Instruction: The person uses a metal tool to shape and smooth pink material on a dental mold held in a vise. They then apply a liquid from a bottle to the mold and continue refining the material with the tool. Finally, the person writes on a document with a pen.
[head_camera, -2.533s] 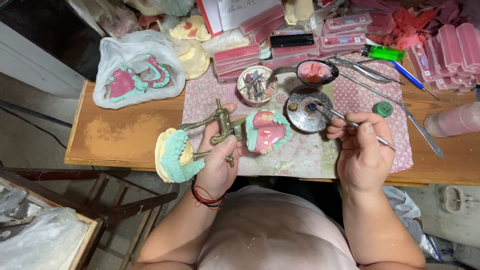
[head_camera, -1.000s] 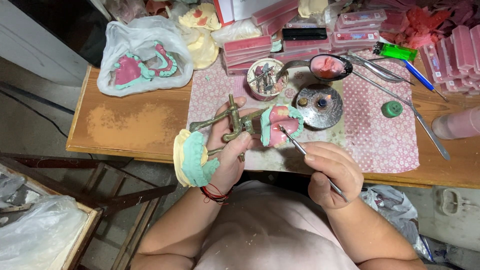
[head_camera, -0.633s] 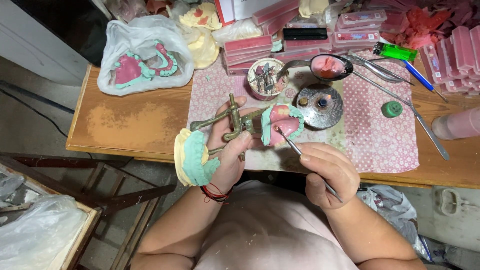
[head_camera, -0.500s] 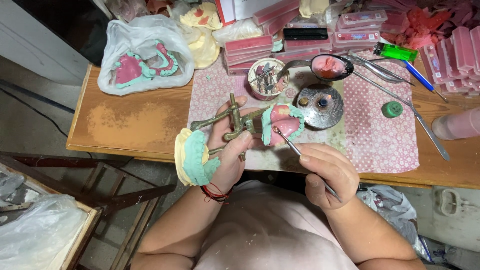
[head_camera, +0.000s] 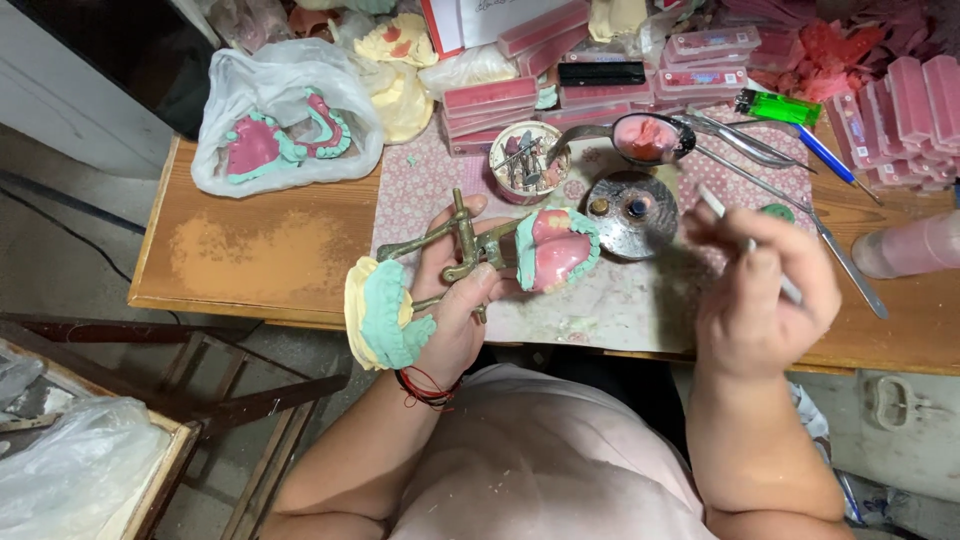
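Note:
My left hand (head_camera: 455, 300) grips a brass dental articulator (head_camera: 460, 245) opened wide. One arm carries a green-edged plaster cast with pink wax (head_camera: 555, 248); the other carries a green and cream cast (head_camera: 382, 315) hanging below the table edge. My right hand (head_camera: 765, 290) holds a thin metal wax tool (head_camera: 745, 245) like a pen, raised right of the pink cast and apart from it. The tool's tip points toward a round metal dish (head_camera: 630, 213) on the patterned mat (head_camera: 640, 300).
On the wooden table (head_camera: 250, 260) lie a plastic bag with pink-and-green casts (head_camera: 280, 130), a cup of burs (head_camera: 527, 160), a spoon of pink wax (head_camera: 650, 138), a green lighter (head_camera: 778, 107), stacked pink wax boxes (head_camera: 900, 100) and a pink bottle (head_camera: 910, 245). A wooden frame (head_camera: 230, 400) stands below left.
My right hand has pulled the tool off the pink wax cast and swung it up and right, toward the metal dish. The left hand keeps the articulator nearly still.

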